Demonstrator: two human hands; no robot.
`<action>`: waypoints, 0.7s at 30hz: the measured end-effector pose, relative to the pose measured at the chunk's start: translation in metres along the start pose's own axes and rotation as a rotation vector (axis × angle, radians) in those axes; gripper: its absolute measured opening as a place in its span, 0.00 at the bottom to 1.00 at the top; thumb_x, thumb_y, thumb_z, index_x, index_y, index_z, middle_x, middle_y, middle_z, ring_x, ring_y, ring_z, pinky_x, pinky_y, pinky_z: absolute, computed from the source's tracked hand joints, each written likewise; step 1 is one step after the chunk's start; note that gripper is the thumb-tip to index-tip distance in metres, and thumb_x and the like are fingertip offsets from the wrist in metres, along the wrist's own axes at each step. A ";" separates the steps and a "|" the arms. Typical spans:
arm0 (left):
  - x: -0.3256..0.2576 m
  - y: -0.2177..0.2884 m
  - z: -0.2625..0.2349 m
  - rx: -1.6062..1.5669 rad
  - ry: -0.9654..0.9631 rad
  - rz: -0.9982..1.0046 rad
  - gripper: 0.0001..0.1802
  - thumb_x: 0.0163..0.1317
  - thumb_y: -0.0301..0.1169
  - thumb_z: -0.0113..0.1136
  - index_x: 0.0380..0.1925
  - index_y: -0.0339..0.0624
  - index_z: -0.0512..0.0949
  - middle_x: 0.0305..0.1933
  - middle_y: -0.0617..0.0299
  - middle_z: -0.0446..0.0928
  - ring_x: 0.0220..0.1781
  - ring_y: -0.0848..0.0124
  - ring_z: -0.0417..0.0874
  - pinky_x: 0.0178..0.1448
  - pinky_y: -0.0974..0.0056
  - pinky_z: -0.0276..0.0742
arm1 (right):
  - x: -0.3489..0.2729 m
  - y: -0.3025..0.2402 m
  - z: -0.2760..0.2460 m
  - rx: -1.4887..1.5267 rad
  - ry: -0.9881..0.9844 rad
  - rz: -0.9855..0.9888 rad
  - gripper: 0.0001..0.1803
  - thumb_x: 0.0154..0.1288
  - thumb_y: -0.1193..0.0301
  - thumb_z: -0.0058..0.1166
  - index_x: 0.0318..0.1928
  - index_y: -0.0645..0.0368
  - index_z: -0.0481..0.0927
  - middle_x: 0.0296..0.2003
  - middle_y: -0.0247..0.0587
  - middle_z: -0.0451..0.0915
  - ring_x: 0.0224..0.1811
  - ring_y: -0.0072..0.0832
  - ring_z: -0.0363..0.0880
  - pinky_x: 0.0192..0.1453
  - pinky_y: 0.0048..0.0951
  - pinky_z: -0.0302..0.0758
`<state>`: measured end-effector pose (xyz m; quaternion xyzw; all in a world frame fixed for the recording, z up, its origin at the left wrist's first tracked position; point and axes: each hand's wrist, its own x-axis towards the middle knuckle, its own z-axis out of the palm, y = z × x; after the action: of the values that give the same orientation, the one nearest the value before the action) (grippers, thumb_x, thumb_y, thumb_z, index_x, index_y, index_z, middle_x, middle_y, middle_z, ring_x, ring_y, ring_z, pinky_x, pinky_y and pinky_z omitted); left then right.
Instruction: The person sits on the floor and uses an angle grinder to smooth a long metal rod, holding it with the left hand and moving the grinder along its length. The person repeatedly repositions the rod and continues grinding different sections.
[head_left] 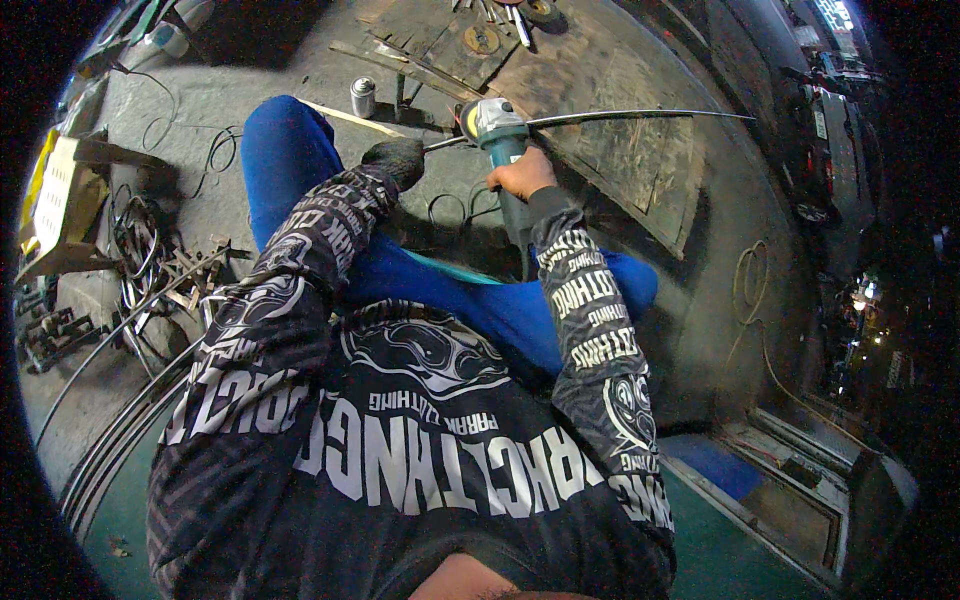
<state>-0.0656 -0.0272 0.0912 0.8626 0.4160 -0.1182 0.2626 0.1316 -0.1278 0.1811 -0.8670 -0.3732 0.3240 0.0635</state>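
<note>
Angle grinder (500,135) in right hand (522,174), metal strip (620,117) in gloved left hand (395,160).

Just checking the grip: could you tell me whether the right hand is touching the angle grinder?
Touching. The head view shows the right hand wrapped around the teal angle grinder, with no gap between them.

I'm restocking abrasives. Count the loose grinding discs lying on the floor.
2. One disc lies on the dark plate beyond the angle grinder; another disc sits at the top edge, right of it. More may be hidden among the clutter.
</note>
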 end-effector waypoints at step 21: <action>0.011 0.007 0.008 0.057 0.069 -0.067 0.13 0.63 0.34 0.44 0.40 0.43 0.77 0.35 0.50 0.80 0.39 0.52 0.83 0.41 0.48 0.78 | 0.119 0.124 -0.093 -0.093 0.036 0.180 0.38 0.33 0.49 0.68 0.41 0.68 0.82 0.46 0.59 0.80 0.50 0.43 0.79 0.53 0.36 0.76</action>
<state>-0.0535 -0.0284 0.0823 0.8589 0.4499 -0.1089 0.2192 0.3238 -0.1219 0.1489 -0.9047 -0.3072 0.2951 0.0005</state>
